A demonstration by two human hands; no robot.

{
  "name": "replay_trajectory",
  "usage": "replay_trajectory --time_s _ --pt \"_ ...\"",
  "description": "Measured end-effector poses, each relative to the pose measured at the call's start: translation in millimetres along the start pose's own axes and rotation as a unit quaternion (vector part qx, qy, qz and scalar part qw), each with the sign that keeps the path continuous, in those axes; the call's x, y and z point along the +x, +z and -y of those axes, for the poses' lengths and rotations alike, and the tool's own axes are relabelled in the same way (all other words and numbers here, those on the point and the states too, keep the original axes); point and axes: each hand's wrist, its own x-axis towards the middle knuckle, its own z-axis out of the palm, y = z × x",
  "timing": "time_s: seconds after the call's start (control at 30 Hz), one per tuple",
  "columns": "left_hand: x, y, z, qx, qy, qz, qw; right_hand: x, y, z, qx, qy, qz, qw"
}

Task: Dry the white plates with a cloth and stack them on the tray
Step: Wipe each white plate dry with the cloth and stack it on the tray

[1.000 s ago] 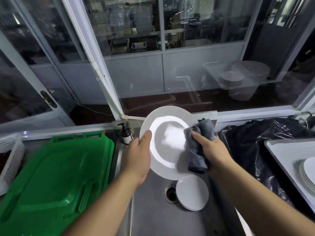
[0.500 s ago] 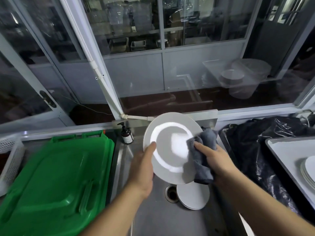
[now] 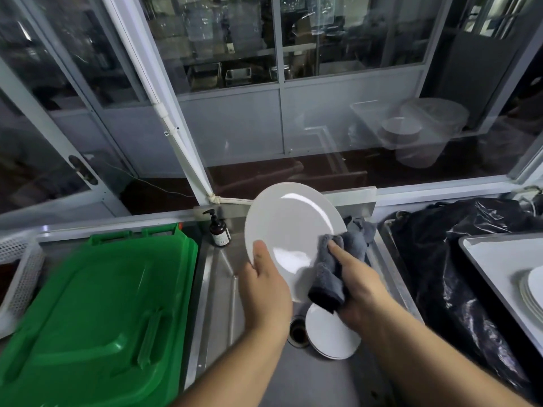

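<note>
- The round white ceramic plate [image 3: 289,233] is held tilted on edge above the steel sink [image 3: 223,289], probably so drips fall into the basin and its face is open to the wiping cloth.
- The left hand [image 3: 266,292] grips its near left rim, thumb on the face, other fingers hidden behind.
- The right hand [image 3: 357,292] has its fingers curled around the grey fleecy cloth [image 3: 338,259], pressing it on the plate's right edge.
- More white plates [image 3: 330,333] wait in the sink by the drain.
- The grey tray [image 3: 493,254] at far right carries the stacked plates [image 3: 533,289].
</note>
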Motion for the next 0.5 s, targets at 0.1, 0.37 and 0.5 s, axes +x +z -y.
replay_trajectory --time_s 0.1,0.37,0.5 --pt "-12.4 6.1 16.0 0.003 -0.007 0.004 1.0 -2.1 -6.1 -17.7 0.059 0.051 0.018 0.997" --pt "32.9 -32.2 -20.5 0.013 -0.121 0.234 0.965 4.0 -39.9 36.1 -0.206 -0.12 0.013 0.971" --pt "44.9 -33.7 -37.0 0.076 -0.091 0.277 0.953 6.4 -35.9 58.5 -0.276 -0.142 0.042 0.95"
